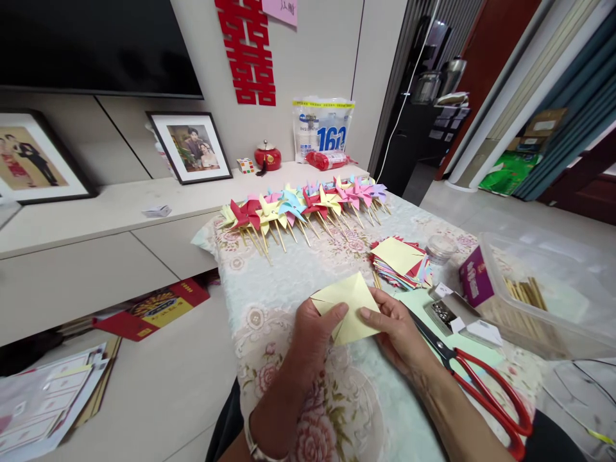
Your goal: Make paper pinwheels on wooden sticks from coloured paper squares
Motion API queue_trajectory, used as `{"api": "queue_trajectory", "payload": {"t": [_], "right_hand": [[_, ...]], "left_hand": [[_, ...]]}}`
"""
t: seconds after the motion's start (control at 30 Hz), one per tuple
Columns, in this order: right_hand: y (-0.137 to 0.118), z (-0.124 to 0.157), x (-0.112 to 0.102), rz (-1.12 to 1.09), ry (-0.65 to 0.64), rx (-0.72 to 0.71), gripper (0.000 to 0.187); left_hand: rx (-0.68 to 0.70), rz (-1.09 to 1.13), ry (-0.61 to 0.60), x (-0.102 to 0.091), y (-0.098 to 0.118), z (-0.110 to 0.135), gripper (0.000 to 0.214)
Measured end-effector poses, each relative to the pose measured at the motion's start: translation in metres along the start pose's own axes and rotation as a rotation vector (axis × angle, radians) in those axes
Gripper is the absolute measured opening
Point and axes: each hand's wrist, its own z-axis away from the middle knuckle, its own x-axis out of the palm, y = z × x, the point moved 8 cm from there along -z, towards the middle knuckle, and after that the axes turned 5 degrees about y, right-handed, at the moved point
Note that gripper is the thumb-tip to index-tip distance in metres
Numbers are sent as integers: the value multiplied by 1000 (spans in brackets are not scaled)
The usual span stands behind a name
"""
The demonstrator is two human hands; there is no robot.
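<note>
Between my two hands I hold a pale yellow square of paper point(355, 296) above the flowered tablecloth; slits run in from its corners. My left hand point(315, 330) pinches its left side, thumb on top. On the right side, my right hand point(392, 321) grips it the same way, fingers underneath. Close to my right forearm lie scissors point(452, 354) with red handles, on light green paper. Beyond my hands sits a stack of coloured paper squares point(399, 260), a yellow one on top. Finished paper pinwheels point(293, 208) on wooden sticks lie in rows at the table's far end.
A small open box of metal pins point(445, 313) stands right of my hands, beside a clear plastic bin point(529, 321) holding wooden sticks point(524, 295). A round clear container point(440, 247) is behind them. Past the table runs a white cabinet point(120, 212) with framed photos.
</note>
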Motion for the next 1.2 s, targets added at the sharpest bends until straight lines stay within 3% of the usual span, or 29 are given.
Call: {"api": "queue_trajectory", "payload": {"t": [0.13,0.37,0.53,0.8,1.0,1.2], "right_hand": [[7,1,9,-16,-55,55,60],[-7,-7,-13,-20,182,-101,50],[-21,-8,-28,76,284,-264,57],[-24,-3,-24,451,220,-386,71],[-25,-2,-22,442,191,-418,68],[-22,-2,-22,580,170,-493,59]], "left_hand": [[9,76,-9,2,4,-1,41],[-20,40,-38,0,1,-3,33],[-37,-27,-58,-3,4,-4,34],[-129,-37,-146,5,-4,1,46],[-114,-87,-147,4,-8,0,47],[-129,-128,-77,-1,-8,1,45]]}}
